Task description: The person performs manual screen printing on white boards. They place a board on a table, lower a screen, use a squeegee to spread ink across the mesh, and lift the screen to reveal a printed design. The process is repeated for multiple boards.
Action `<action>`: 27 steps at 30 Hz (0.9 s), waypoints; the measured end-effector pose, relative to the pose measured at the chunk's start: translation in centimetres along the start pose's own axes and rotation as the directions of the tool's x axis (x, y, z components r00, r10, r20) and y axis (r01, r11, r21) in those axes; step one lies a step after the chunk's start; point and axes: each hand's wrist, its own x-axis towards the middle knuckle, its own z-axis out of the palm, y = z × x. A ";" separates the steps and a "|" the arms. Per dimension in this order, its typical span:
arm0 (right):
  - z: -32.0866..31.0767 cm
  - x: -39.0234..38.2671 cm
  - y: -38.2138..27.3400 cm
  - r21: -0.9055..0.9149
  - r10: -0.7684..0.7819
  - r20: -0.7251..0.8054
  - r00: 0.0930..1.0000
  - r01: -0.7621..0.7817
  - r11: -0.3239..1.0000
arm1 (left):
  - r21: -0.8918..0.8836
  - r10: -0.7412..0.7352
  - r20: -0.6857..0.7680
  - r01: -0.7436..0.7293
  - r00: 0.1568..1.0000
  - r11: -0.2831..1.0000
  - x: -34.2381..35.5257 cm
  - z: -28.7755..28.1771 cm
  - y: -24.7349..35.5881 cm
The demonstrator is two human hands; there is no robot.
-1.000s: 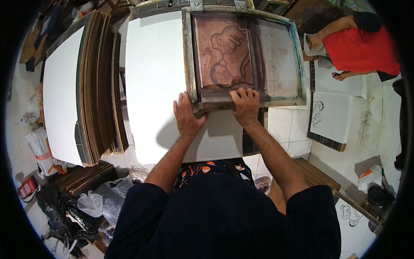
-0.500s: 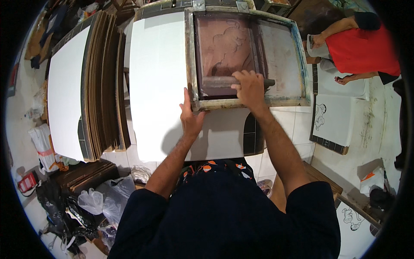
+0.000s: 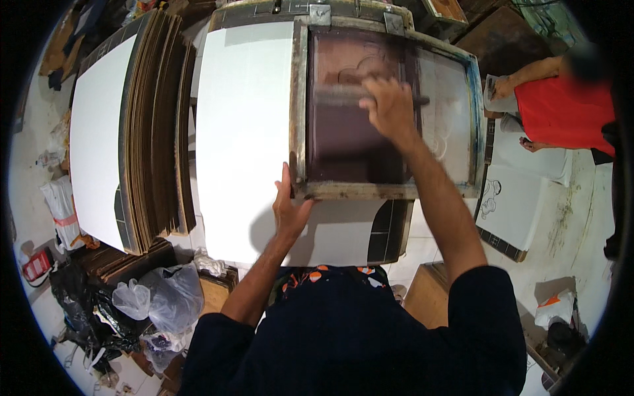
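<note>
A wooden-framed printing screen [image 3: 360, 192] lies over a white sheet [image 3: 243, 138] on a dark board. My right hand [image 3: 391, 111] is wrapped round a squeegee [image 3: 335, 96], blurred by motion, lying across the screen's mesh [image 3: 356, 148]. Nearer to me than the squeegee, the mesh looks dark and even; beyond it, part of a curved line drawing shows. At the frame's near left corner rests my left hand [image 3: 290, 212], thumb and forefinger spread against the wood, gripping nothing that I can see. Metal hinge clamps [image 3: 320, 14] join the frame's far edge to the board.
To the left stands a row of upright boards [image 3: 155, 132], the outermost faced with white. Plastic bags [image 3: 165, 297] pile up at lower left. On the right, a person in red [image 3: 561, 109] works beside a board with a printed sheet [image 3: 512, 198].
My right hand has pushed the squeegee away from me, towards the screen's far side, leaving the near mesh dark. My left hand stays by the corner. The whole view has shifted slightly.
</note>
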 end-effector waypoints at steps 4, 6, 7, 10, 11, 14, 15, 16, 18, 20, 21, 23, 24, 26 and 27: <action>3.2 12.0 6.8 -0.105 0.042 0.021 0.999 -0.039 0.994 | 0.071 0.085 -0.019 -0.083 0.996 0.994 0.1 -0.2 -0.3; 4.0 14.9 8.4 -0.104 0.057 -0.021 0.998 -0.059 0.993 | 0.079 0.080 -0.010 -0.079 0.997 0.994 0.2 -0.2 -0.4; 4.2 15.5 8.7 -0.129 0.116 0.014 0.993 -0.113 0.985 | 0.071 0.054 0.002 -0.054 0.999 0.996 0.2 -0.3 -0.4; 3.9 12.6 6.9 -0.075 0.112 -0.043 0.993 -0.115 0.991 | 0.089 0.045 0.034 -0.048 0.998 0.995 0.0 -0.5 -0.3; 3.3 10.6 5.7 -0.066 0.099 -0.027 0.995 -0.101 0.993 | 0.083 0.054 0.026 -0.055 0.998 0.995 0.0 -0.6 -0.3; 1.0 1.6 0.0 -0.005 0.116 -0.035 0.993 -0.117 0.993 | 0.067 0.069 0.019 -0.070 0.997 0.995 -0.2 -0.5 -0.5; -0.3 -1.9 -2.0 -0.015 0.114 -0.009 0.993 -0.114 0.993 | 0.068 0.069 0.022 -0.070 0.997 0.995 -0.2 -0.5 -0.6; -1.7 -5.4 -4.0 0.022 0.109 0.028 0.994 -0.109 0.994 | 0.084 0.081 0.011 -0.082 0.997 0.993 -0.2 -0.3 -0.6; -3.7 -11.1 -8.0 0.048 0.178 0.091 0.980 -0.183 0.982 | 0.142 0.099 0.021 -0.101 0.995 0.985 0.0 -0.1 -0.7; -5.4 -15.1 -11.3 0.021 0.185 0.129 0.974 -0.189 0.982 | 0.110 0.143 0.007 -0.143 0.990 0.984 0.2 -0.3 -0.2; -5.8 -15.6 -11.9 0.010 0.158 0.047 0.986 -0.159 0.987 | 0.041 0.172 -0.009 -0.171 0.985 0.984 0.3 -0.6 0.4; -6.9 -16.2 -13.3 -0.013 0.143 -0.057 0.988 -0.144 0.989 | -0.067 0.162 -0.018 -0.163 0.987 0.984 0.7 -1.5 2.6; -7.8 -15.7 -13.3 -0.054 0.094 -0.121 0.988 -0.101 0.993 | -0.105 0.128 -0.011 -0.128 0.992 0.986 0.7 -2.2 4.3; -10.3 -14.0 -13.5 -0.114 0.058 -0.211 0.976 -0.084 0.990 | -0.145 0.028 -0.018 -0.030 0.999 0.989 0.9 -4.2 8.4; -11.8 -12.6 -13.6 -0.140 0.028 -0.269 0.963 -0.068 0.988 | -0.180 0.096 -0.077 -0.109 0.992 0.978 1.5 -5.0 10.8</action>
